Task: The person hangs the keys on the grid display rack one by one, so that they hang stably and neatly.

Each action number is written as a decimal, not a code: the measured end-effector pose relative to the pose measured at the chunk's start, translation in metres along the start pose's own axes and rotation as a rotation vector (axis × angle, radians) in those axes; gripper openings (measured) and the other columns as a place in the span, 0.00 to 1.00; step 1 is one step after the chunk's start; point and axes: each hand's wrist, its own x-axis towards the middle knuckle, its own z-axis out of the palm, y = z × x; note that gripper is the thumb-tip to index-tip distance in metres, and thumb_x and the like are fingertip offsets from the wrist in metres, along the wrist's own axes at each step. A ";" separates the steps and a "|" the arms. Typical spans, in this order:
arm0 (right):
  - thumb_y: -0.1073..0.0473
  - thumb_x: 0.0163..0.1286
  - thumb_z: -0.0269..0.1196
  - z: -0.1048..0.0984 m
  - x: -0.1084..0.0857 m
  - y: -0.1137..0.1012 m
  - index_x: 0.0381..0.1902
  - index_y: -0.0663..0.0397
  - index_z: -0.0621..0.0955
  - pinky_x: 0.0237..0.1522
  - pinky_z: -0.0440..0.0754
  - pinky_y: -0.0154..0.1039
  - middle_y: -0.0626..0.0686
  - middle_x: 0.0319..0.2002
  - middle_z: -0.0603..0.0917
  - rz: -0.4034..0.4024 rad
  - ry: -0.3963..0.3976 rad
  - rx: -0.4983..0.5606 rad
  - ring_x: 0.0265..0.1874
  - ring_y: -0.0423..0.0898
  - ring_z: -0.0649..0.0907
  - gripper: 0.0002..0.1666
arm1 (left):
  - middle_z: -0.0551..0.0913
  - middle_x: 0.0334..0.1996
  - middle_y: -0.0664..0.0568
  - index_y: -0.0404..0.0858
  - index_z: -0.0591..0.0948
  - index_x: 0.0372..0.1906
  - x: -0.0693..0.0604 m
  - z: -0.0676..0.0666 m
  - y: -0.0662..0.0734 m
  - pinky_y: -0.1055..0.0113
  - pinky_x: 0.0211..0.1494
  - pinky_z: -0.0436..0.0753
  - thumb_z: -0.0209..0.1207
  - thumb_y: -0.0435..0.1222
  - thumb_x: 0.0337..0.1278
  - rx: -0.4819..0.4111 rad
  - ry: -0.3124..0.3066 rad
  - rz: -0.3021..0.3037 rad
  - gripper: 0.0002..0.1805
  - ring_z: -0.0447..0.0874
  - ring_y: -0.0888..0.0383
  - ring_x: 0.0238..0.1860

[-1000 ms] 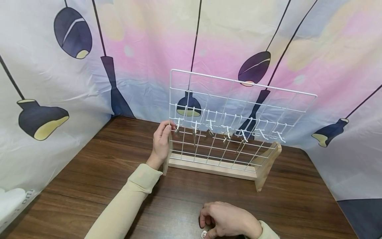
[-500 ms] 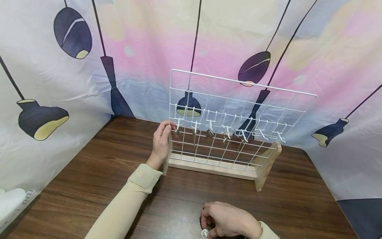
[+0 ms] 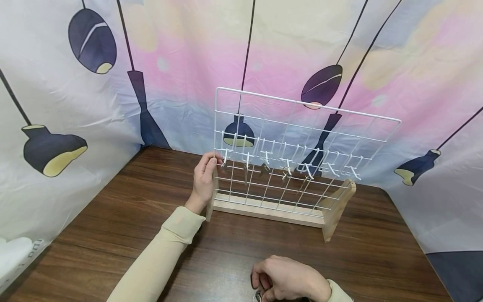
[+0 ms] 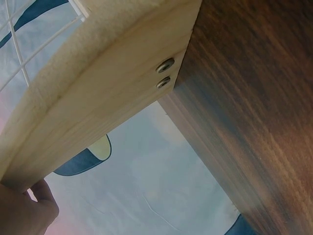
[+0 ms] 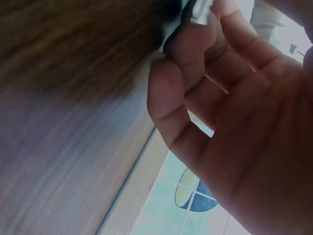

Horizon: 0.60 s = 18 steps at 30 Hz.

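Observation:
A white wire grid rack (image 3: 307,105) stands in a wooden base (image 3: 268,209), with a row of white hooks across it. Small metal pieces, apparently keys on rings (image 3: 286,173), hang from several of the left hooks. My left hand (image 3: 205,178) grips the rack's left side, its thumb in front; the left wrist view shows the wooden side panel (image 4: 98,88) close by the fingers (image 4: 41,205). Near the table's front, my right hand (image 3: 288,277) has curled fingers and pinches a small shiny metal ring (image 3: 258,296). In the right wrist view only a blurred bit of metal (image 5: 201,11) shows at the fingertips.
The rack stands on a dark wooden table (image 3: 124,218). Behind it hangs a cloth backdrop (image 3: 181,54) printed with lamps. A white object (image 3: 16,256) with dark lettering sits at the far left edge. The two rightmost hooks (image 3: 352,171) carry nothing.
The small metal ring turns slightly in the right fingers, showing a pale face earlier and a darker ring shape now. My left hand and the rack stay still.

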 end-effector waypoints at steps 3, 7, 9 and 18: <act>0.60 0.50 0.74 0.000 0.000 0.000 0.30 0.35 0.79 0.23 0.70 0.22 0.31 0.18 0.70 -0.025 0.011 -0.007 0.18 0.25 0.69 0.16 | 0.75 0.36 0.54 0.16 0.70 0.44 0.000 -0.002 -0.008 0.70 0.36 0.80 0.39 0.26 0.73 -0.009 0.002 0.000 0.13 0.76 0.61 0.37; 0.59 0.52 0.72 0.001 0.000 0.001 0.27 0.35 0.79 0.21 0.67 0.21 0.31 0.17 0.68 -0.057 0.035 -0.033 0.18 0.24 0.67 0.13 | 0.75 0.36 0.50 0.19 0.71 0.44 0.000 -0.002 -0.010 0.69 0.36 0.81 0.41 0.30 0.74 -0.012 0.002 0.010 0.15 0.76 0.60 0.37; 0.58 0.54 0.72 0.001 0.000 0.001 0.27 0.35 0.79 0.20 0.67 0.20 0.31 0.17 0.68 -0.067 0.042 -0.038 0.18 0.24 0.66 0.12 | 0.74 0.36 0.48 0.21 0.72 0.43 -0.001 -0.002 -0.010 0.69 0.36 0.81 0.42 0.32 0.74 -0.011 0.001 0.016 0.15 0.76 0.59 0.37; 0.52 0.64 0.67 -0.002 0.001 0.003 0.27 0.37 0.78 0.21 0.68 0.21 0.30 0.20 0.69 -0.077 0.062 -0.005 0.20 0.24 0.67 0.09 | 0.74 0.36 0.50 0.16 0.70 0.44 0.000 -0.003 -0.011 0.69 0.36 0.81 0.41 0.31 0.74 -0.009 -0.001 0.003 0.16 0.76 0.60 0.38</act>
